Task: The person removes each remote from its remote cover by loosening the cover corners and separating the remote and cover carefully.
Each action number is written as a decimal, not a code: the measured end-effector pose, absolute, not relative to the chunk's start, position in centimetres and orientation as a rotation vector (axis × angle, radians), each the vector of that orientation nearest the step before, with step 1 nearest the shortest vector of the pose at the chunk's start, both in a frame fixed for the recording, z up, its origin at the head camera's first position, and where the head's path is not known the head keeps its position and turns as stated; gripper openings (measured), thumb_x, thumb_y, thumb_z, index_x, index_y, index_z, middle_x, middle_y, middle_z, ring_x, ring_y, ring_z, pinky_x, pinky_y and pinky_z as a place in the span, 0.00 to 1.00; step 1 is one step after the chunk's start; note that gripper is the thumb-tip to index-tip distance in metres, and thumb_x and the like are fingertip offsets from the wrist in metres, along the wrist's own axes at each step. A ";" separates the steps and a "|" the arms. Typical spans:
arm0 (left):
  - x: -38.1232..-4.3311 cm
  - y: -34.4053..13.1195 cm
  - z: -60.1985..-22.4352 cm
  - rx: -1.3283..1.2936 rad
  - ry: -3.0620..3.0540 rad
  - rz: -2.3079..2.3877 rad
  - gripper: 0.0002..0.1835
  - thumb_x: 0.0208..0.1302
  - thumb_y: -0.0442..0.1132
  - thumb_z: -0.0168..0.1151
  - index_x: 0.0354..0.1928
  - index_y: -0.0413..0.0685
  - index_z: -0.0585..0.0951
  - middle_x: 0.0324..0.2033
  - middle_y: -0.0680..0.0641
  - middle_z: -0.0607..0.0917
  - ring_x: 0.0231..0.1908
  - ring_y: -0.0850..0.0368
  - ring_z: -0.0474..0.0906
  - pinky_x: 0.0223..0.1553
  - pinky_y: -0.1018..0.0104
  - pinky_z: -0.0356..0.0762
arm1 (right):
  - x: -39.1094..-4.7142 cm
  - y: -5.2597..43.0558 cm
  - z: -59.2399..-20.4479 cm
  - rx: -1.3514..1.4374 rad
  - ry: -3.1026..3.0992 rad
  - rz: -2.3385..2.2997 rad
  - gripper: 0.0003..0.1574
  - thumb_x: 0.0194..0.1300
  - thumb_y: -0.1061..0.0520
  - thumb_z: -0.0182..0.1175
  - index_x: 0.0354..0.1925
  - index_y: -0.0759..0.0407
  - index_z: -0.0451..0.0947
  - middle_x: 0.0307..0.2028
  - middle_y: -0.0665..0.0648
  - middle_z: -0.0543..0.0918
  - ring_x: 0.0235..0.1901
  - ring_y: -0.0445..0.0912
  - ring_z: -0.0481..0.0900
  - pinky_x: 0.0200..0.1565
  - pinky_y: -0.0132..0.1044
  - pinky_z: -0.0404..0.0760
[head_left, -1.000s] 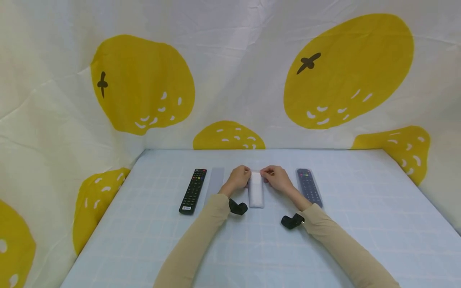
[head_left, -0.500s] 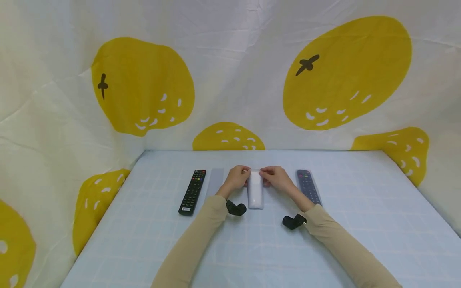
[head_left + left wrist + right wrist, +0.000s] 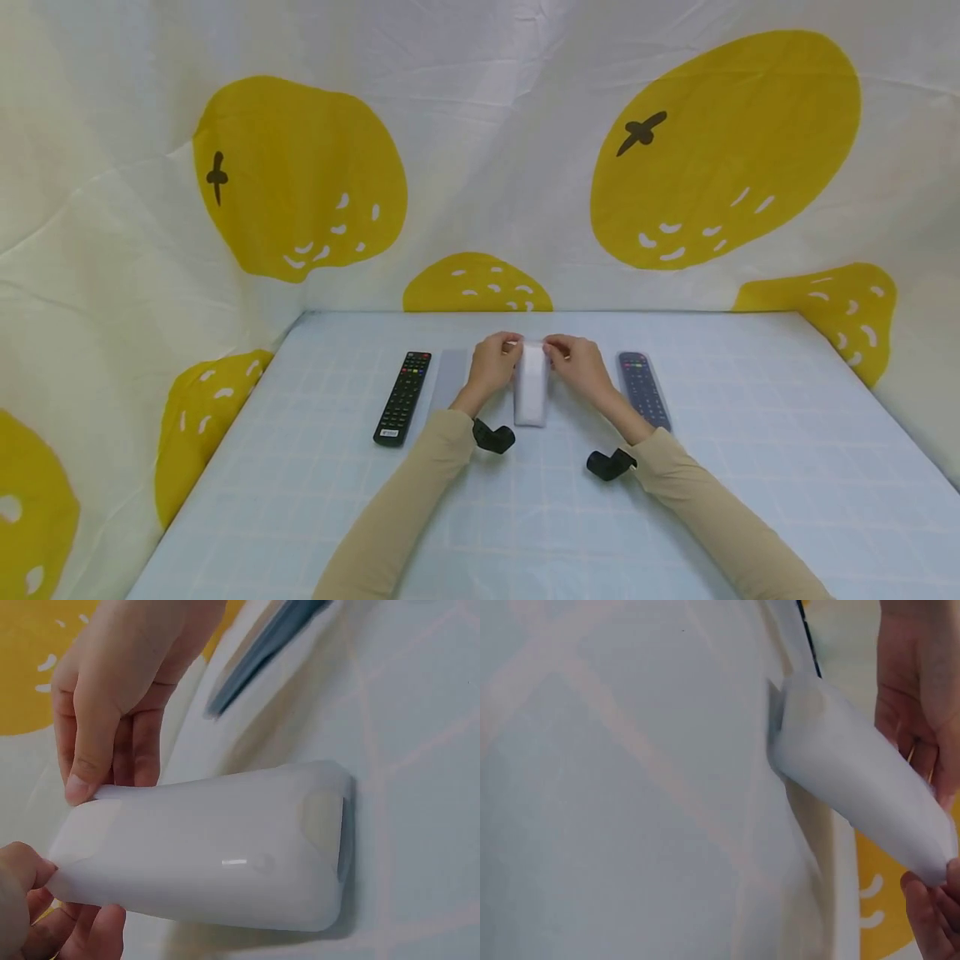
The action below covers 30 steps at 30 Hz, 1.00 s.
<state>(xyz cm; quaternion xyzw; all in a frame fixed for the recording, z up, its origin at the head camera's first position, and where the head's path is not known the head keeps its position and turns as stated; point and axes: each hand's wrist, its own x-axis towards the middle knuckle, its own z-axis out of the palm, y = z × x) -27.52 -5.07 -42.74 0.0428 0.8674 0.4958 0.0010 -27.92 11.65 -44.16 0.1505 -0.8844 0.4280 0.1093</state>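
A white remote control point(image 3: 530, 392) in a translucent cover lies lengthwise between both hands. My left hand point(image 3: 492, 367) pinches its far left corner, and my right hand point(image 3: 581, 367) pinches the far right corner. In the left wrist view, the pale cover point(image 3: 225, 847) wraps the body, with a gap at its near end. That near end meets the tablecloth, while the far end is lifted, so it slopes in the right wrist view. Fingertips of the left hand point(image 3: 60, 915) and of the right hand point(image 3: 120, 697) grip the raised end.
A black remote point(image 3: 402, 398) lies on the left, with a flat, empty-looking translucent sleeve point(image 3: 448, 379) next to it. Right of the hands lies a dark remote point(image 3: 643, 390) in a translucent cover. A fruit-print curtain point(image 3: 480, 208) rises behind the table's far edge.
Both hands have moved slightly up and away, raising the far end of the white remote. The near end has shifted a little farther off. The other remotes stay put.
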 end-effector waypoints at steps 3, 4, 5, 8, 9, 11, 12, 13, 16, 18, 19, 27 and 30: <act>-27.4 -5.0 -42.6 0.128 2.723 1.610 0.15 0.71 0.41 0.53 0.54 0.43 0.79 0.41 0.41 0.85 0.26 0.57 0.78 0.25 0.68 0.80 | -27.9 11.6 -44.2 0.461 -2.549 1.210 0.15 0.68 0.61 0.57 0.47 0.70 0.81 0.36 0.65 0.87 0.29 0.49 0.83 0.30 0.34 0.82; -27.3 -4.9 -42.6 0.128 2.723 1.620 0.15 0.71 0.41 0.53 0.54 0.43 0.79 0.41 0.42 0.84 0.27 0.56 0.79 0.26 0.68 0.80 | -27.9 11.6 -44.2 0.461 -2.535 1.199 0.14 0.68 0.61 0.57 0.47 0.70 0.81 0.35 0.65 0.87 0.30 0.49 0.83 0.30 0.35 0.83; -27.3 -4.9 -42.6 0.129 2.723 1.628 0.15 0.71 0.42 0.53 0.54 0.43 0.79 0.41 0.42 0.84 0.28 0.56 0.79 0.26 0.68 0.81 | -28.0 11.6 -44.2 0.456 -2.521 1.200 0.14 0.68 0.61 0.57 0.46 0.69 0.81 0.35 0.65 0.87 0.30 0.49 0.83 0.32 0.37 0.83; -27.3 -4.8 -42.4 0.139 2.728 1.655 0.15 0.71 0.42 0.53 0.54 0.44 0.79 0.43 0.42 0.84 0.31 0.54 0.80 0.28 0.68 0.81 | -28.0 11.5 -44.1 0.436 -2.471 1.219 0.13 0.67 0.62 0.57 0.46 0.69 0.82 0.36 0.65 0.87 0.31 0.50 0.83 0.33 0.39 0.84; -27.3 -4.8 -42.4 0.142 2.729 1.671 0.15 0.71 0.42 0.53 0.54 0.44 0.79 0.43 0.42 0.84 0.32 0.53 0.80 0.28 0.67 0.82 | -28.0 11.5 -44.0 0.437 -2.451 1.219 0.13 0.67 0.63 0.58 0.46 0.69 0.82 0.36 0.65 0.87 0.31 0.50 0.84 0.32 0.39 0.84; -27.3 -4.7 -42.4 0.146 2.738 1.705 0.14 0.71 0.41 0.54 0.53 0.44 0.79 0.42 0.42 0.84 0.32 0.52 0.81 0.28 0.66 0.82 | -28.1 11.5 -43.9 0.446 -2.410 1.217 0.13 0.66 0.63 0.58 0.45 0.69 0.83 0.36 0.66 0.87 0.29 0.50 0.84 0.30 0.37 0.84; -27.4 -4.7 -42.4 0.146 2.744 1.720 0.14 0.71 0.41 0.54 0.52 0.44 0.80 0.41 0.42 0.84 0.32 0.52 0.81 0.28 0.66 0.82 | -28.0 11.5 -43.9 0.453 -2.388 1.208 0.13 0.66 0.63 0.59 0.45 0.69 0.83 0.35 0.66 0.87 0.28 0.50 0.84 0.29 0.36 0.83; -27.4 -4.6 -42.4 0.149 2.750 1.735 0.13 0.70 0.40 0.54 0.52 0.44 0.80 0.41 0.42 0.84 0.31 0.53 0.80 0.29 0.66 0.82 | -28.0 11.5 -43.8 0.459 -2.370 1.198 0.12 0.65 0.64 0.59 0.44 0.70 0.83 0.35 0.66 0.87 0.27 0.50 0.84 0.28 0.34 0.82; -27.7 -4.8 -42.7 0.149 2.772 1.741 0.13 0.70 0.40 0.55 0.50 0.44 0.81 0.39 0.42 0.85 0.31 0.56 0.80 0.29 0.68 0.82 | -28.1 11.2 -44.0 0.459 -2.328 1.167 0.11 0.63 0.65 0.61 0.43 0.69 0.84 0.32 0.66 0.87 0.24 0.50 0.83 0.25 0.30 0.79; -27.7 -5.1 -42.9 0.141 2.788 1.728 0.12 0.70 0.41 0.55 0.50 0.45 0.81 0.39 0.43 0.85 0.31 0.57 0.80 0.29 0.69 0.82 | -28.1 10.9 -44.2 0.452 -2.315 1.161 0.10 0.63 0.65 0.61 0.42 0.69 0.85 0.31 0.65 0.88 0.23 0.49 0.83 0.25 0.28 0.77; -27.8 -5.0 -43.1 0.139 2.800 1.721 0.12 0.69 0.41 0.56 0.49 0.45 0.82 0.39 0.43 0.86 0.31 0.57 0.80 0.29 0.69 0.81 | -28.1 10.9 -44.3 0.450 -2.312 1.160 0.10 0.62 0.66 0.61 0.41 0.69 0.85 0.30 0.65 0.87 0.23 0.49 0.83 0.25 0.28 0.77; -27.7 -4.9 -43.3 0.129 2.861 1.753 0.10 0.67 0.41 0.59 0.45 0.47 0.84 0.35 0.44 0.87 0.31 0.57 0.80 0.27 0.70 0.80 | -28.2 10.8 -44.6 0.424 -2.302 1.152 0.10 0.64 0.64 0.60 0.40 0.69 0.85 0.28 0.63 0.87 0.25 0.49 0.83 0.26 0.30 0.78; -27.7 -4.9 -43.1 0.159 2.857 1.757 0.10 0.68 0.41 0.59 0.46 0.47 0.84 0.35 0.44 0.87 0.30 0.56 0.80 0.26 0.71 0.80 | -28.3 10.6 -44.5 0.373 -2.291 1.138 0.09 0.64 0.63 0.60 0.38 0.67 0.85 0.28 0.63 0.87 0.25 0.50 0.83 0.26 0.33 0.77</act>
